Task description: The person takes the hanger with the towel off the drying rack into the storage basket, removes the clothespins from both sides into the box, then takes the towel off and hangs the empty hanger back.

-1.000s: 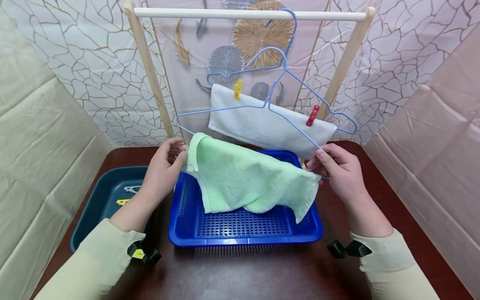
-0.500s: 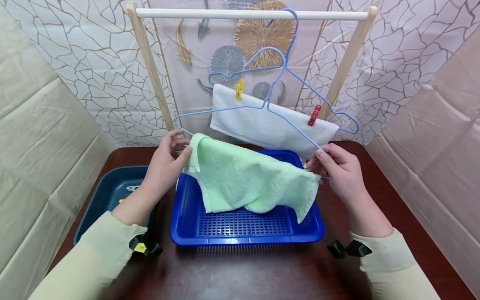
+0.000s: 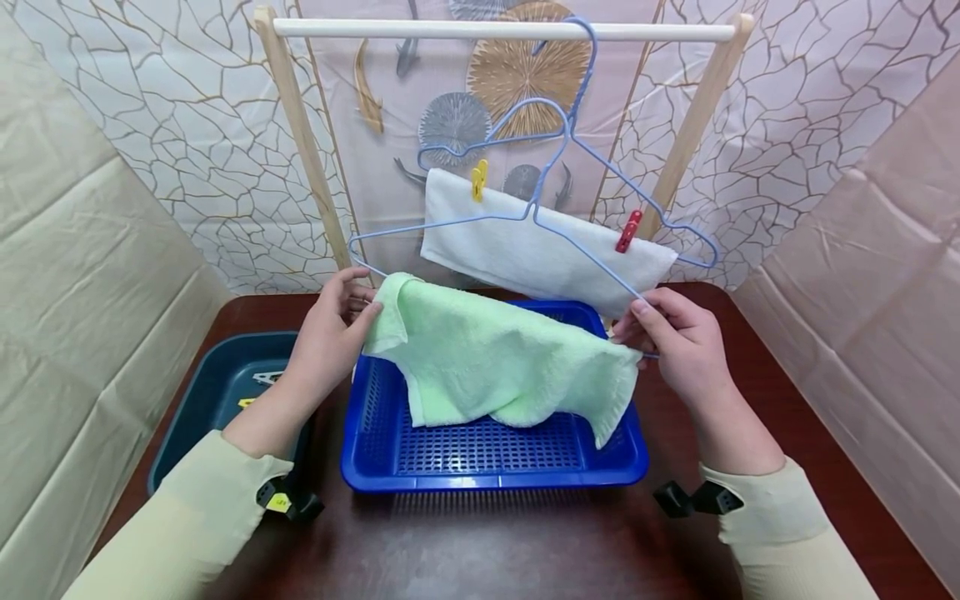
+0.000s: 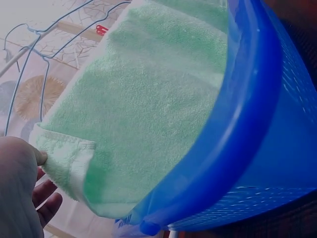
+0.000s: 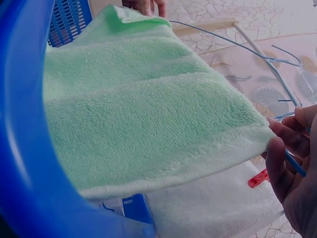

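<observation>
A light green towel drapes over the lower bar of a blue wire hanger, above the blue basket. At the towel's left end my left hand pinches the folded-over corner. In the left wrist view the thumb presses on that flap, with the other fingers behind it. My right hand grips the hanger's right end, thumb on the wire, right at the towel's other edge. In the right wrist view the blue wire passes between these fingers.
Behind, a second blue hanger hangs from the rack's white rod. It carries a white towel with a yellow clothespin and a red clothespin. A dark teal tray with clothespins stands left.
My left hand first rose a little, then came down slightly and now pinches the towel's left corner. The folded flap there hangs lower and wider. My right hand stays in place.
</observation>
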`<state>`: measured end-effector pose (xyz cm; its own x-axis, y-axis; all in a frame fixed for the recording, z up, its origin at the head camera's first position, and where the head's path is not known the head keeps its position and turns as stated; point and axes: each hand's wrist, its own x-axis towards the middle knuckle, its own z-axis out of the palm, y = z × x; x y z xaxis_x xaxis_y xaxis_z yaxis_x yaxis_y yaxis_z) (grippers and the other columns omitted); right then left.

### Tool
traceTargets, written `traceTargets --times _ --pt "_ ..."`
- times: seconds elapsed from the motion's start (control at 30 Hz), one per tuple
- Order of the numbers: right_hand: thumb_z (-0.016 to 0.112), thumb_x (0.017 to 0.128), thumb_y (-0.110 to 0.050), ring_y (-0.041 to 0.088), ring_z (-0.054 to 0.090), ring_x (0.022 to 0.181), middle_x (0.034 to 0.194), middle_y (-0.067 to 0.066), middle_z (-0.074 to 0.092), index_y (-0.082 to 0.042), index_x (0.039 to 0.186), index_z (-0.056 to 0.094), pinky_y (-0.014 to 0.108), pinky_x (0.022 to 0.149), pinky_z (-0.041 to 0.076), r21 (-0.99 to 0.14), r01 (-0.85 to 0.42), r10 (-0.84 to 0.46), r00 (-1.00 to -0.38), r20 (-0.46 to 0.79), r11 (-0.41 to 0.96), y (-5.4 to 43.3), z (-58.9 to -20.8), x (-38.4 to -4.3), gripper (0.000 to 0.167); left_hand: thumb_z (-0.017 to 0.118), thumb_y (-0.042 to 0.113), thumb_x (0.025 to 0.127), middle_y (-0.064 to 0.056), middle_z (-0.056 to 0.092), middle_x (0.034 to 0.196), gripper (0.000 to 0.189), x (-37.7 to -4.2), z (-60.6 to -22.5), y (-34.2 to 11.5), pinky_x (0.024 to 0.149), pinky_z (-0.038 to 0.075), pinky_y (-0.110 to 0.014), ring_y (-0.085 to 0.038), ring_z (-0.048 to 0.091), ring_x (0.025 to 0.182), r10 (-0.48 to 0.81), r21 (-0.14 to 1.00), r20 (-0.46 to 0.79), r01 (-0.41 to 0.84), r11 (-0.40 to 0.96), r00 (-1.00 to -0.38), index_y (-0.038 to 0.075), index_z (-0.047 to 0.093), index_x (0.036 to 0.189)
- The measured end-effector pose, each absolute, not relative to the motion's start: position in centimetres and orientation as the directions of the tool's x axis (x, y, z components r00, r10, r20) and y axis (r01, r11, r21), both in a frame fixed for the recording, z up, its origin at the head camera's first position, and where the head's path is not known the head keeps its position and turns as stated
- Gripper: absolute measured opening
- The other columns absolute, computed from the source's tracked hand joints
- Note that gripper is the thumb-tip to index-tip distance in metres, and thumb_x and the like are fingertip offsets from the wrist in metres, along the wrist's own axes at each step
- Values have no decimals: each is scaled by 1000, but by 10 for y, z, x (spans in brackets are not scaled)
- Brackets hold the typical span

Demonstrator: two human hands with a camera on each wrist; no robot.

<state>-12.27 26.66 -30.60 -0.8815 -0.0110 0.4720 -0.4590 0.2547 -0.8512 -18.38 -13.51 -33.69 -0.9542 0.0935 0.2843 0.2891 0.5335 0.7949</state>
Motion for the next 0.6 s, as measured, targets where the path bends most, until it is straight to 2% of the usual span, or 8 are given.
traceTargets --times 0.23,0.6 --pt "52 103 -9 18 68 63 78 12 70 11 94 64 25 42 49 -853 -465 -9 -879 477 235 266 -306 -123 24 58 18 101 -6 63 116 48 -183 -341 -137 82 48 -38 -21 58 104 106 778 300 307 549 -948 13 40 145" --pt "54 102 -10 19 69 64 78 11 70 8 99 64 25 42 47 -870 -464 13 -881 473 169 267 -306 -124 21 56 17 102 -7 59 118 50 -180 -345 -140 88 52 -46 -25 60 105 138 743 307 328 584 -942 21 40 149"
